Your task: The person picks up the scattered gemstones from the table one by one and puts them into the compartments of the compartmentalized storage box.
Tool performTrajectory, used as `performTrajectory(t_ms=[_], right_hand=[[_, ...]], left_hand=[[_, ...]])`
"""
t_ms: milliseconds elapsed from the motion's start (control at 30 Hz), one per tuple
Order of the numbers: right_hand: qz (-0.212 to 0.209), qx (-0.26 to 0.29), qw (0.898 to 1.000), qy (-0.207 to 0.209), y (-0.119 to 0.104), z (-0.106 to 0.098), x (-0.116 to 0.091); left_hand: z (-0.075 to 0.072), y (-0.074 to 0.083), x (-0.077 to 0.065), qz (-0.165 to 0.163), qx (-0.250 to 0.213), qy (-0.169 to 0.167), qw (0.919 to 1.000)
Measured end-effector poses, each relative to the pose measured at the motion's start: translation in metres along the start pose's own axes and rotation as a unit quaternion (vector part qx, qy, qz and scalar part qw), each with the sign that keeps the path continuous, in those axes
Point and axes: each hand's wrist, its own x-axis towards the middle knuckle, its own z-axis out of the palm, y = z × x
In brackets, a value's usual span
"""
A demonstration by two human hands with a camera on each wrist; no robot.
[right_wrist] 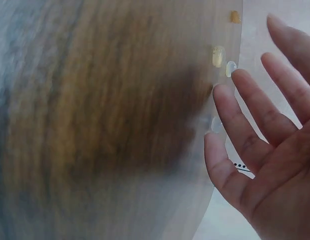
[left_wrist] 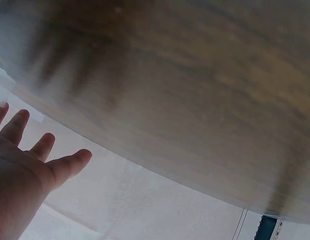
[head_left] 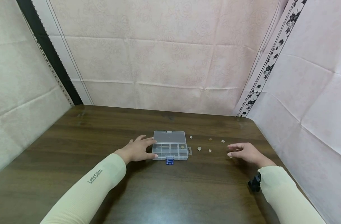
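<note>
A clear plastic compartment box (head_left: 173, 157) lies on the table with its lid (head_left: 169, 137) folded back and a blue latch (head_left: 169, 162) at the front. One small yellowish stone (head_left: 182, 147) sits in a right-hand compartment. My left hand (head_left: 138, 150) is at the box's left side, thumb and fingers spread along that edge. To the right, my right hand (head_left: 244, 152) hovers low over the table, fingers loosely extended. A small pale stone (head_left: 230, 157) shows just under its thumb; the right wrist view shows the fingers (right_wrist: 252, 107) apart, with a clear stone (right_wrist: 216, 124) near them.
Several small stones are scattered between box and right hand, among them a whitish one (head_left: 199, 148), a brownish one (head_left: 210, 139) and a pale one (head_left: 223, 141). The brown wooden table (head_left: 159, 193) meets cloth-covered walls (head_left: 170, 62) at the back and sides.
</note>
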Motion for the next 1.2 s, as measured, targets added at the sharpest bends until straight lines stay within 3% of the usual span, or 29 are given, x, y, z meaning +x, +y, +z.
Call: performTrajectory(t_ms=[467,1200], right_hand=[[0.011,0.003,1.0,-0.029,0.0001,0.0008,-0.0003],[-0.016,-0.012,0.999,-0.041,0.0014,0.0032,0.0053]], left_hand=[[0.0002,-0.0013,-0.0013,-0.001,-0.018,0.001,0.9998],[-0.0001,-0.0013,-0.0014,0.006,-0.035,-0.007,0.9994]])
